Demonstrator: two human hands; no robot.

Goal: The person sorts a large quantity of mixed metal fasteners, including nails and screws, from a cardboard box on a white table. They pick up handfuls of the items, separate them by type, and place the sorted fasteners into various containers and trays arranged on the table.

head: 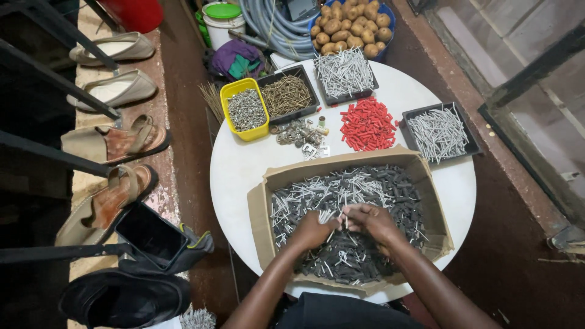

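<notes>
A: Where are the hands?
B: Both are held together over the cardboard box (426, 183) of nails and dark plugs (365, 189). A nail is pinched by the left hand (314, 230); the right hand (372, 220) is closed around a few more, touching the left.
A: Beyond the hands?
B: Red plugs (367, 125) are heaped past the box on the round table (244, 164). A yellow tub (244, 109) and black trays (439, 131) of nails are seen farther out.
</notes>
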